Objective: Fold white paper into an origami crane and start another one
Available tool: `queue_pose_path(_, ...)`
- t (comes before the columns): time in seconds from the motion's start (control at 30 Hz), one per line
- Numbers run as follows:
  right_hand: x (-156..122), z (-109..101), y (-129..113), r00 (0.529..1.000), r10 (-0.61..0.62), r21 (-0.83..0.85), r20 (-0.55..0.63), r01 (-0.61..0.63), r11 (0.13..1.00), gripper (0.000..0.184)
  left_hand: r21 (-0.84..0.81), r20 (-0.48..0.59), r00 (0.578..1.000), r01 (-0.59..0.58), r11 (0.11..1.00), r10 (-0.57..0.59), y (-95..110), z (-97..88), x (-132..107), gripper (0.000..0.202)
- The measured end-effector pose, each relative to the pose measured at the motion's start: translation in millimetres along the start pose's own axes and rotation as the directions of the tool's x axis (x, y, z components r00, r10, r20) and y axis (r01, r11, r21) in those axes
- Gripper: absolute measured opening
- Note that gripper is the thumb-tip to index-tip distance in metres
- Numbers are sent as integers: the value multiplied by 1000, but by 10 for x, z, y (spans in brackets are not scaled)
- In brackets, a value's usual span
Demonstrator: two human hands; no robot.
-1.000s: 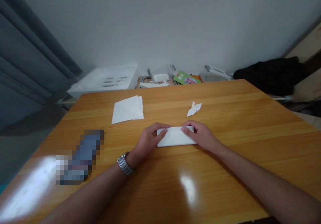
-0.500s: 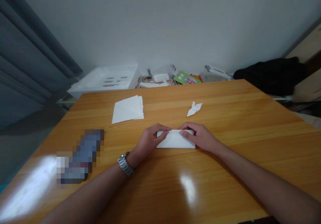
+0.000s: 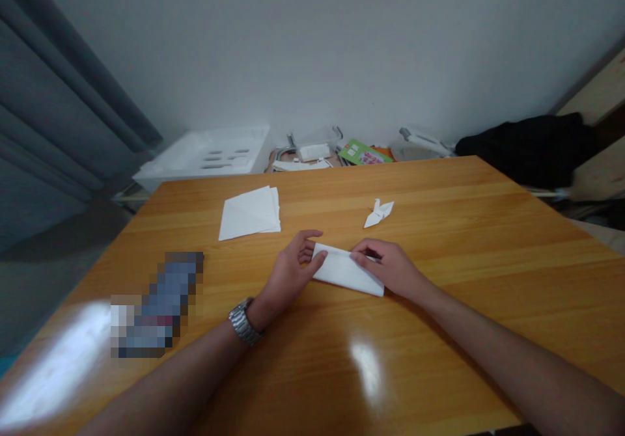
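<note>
A folded sheet of white paper [image 3: 344, 271] sits between my hands, tilted so that its left end is farther from me than its right. My left hand [image 3: 291, 268] holds that left end, thumb on the front face and curled fingers at the edge, while the index finger stretches out above it. At the upper right edge, my right hand [image 3: 390, 265] pinches the paper between thumb and fingers; some fingertips are hidden behind it. Beyond the right hand stands a small white paper crane [image 3: 379, 213]. A stack of white paper sheets [image 3: 249, 213] lies farther off to the left.
A pixelated dark flat object [image 3: 163, 302] lies on the wooden table [image 3: 303, 377] at left. Past the far edge are a white foam tray [image 3: 205, 149], a green booklet [image 3: 364, 153] and assorted items. Dark cloth [image 3: 527, 149] is heaped at the far right.
The folded paper has turned clockwise, from level to slanted, its left end moving away from me. My left index finger has lifted off its top edge. The right hand stays nearly still.
</note>
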State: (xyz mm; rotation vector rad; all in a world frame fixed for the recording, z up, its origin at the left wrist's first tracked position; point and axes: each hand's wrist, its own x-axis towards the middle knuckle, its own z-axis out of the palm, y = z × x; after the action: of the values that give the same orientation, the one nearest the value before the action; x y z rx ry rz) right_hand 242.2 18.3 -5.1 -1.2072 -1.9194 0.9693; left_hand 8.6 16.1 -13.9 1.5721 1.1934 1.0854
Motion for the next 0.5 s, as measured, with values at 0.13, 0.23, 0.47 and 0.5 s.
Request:
queue_pose_path(0.13,2,-7,19,997,21,-6,-76,-21,1000,22,-114,-15,998,62,991,-64,21,13,17,33)
queue_pose_path(0.23,1,1,24,995,32,9,-91,-31,999,22,-123,28,996,86,989,-83,32,10,13,26)
queue_pose_path(0.47,-22,38,4,999,24,57,-47,-21,998,24,-156,13,996,92,983,-91,3,-4,8,26)
queue_pose_path(0.5,-25,41,-4,999,24,62,-41,-21,998,24,-159,13,996,94,983,-93,9,-4,6,26)
